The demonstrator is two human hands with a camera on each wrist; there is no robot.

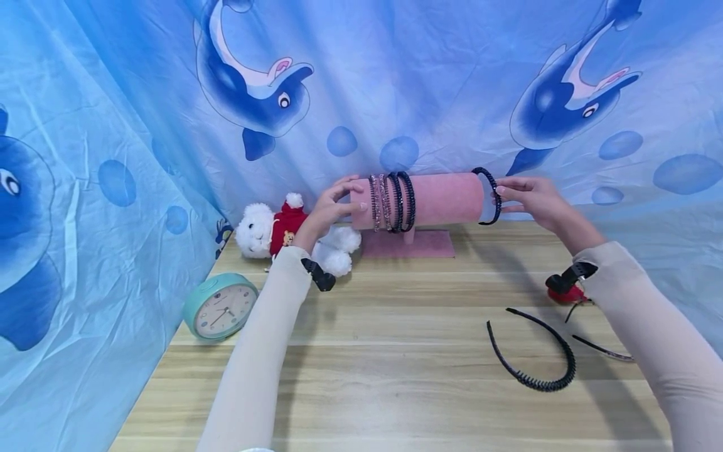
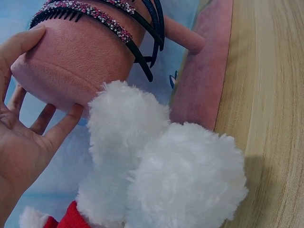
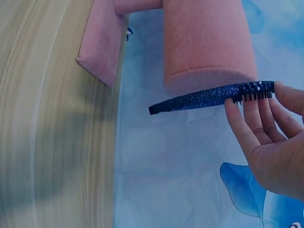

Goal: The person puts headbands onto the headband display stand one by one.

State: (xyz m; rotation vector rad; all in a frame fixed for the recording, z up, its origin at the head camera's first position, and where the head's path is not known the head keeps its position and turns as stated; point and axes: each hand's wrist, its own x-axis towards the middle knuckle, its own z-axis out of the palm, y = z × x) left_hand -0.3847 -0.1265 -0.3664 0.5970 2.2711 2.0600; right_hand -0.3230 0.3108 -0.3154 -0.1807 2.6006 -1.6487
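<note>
A pink velvet headband stand (image 1: 443, 198) with a horizontal roll stands at the back of the table. My left hand (image 1: 326, 210) holds the roll's left end, thumb and fingers spread around it. Several headbands (image 1: 400, 202), some with pink sparkle and some dark, hang on the roll's left half. At the right end, my right hand (image 1: 531, 199) pinches a dark glittery headband (image 3: 204, 96) with comb teeth between thumb and fingers. In the right wrist view this headband lies across the roll's end face, its free tip pointing left.
A white plush bear (image 1: 257, 230) in a red top lies by the left forearm. A teal clock (image 1: 223, 307) stands at the left. On the table's right lie a black toothed headband (image 1: 556, 339), another thin headband (image 1: 601, 347) and a red item (image 1: 567, 294), both partly hidden.
</note>
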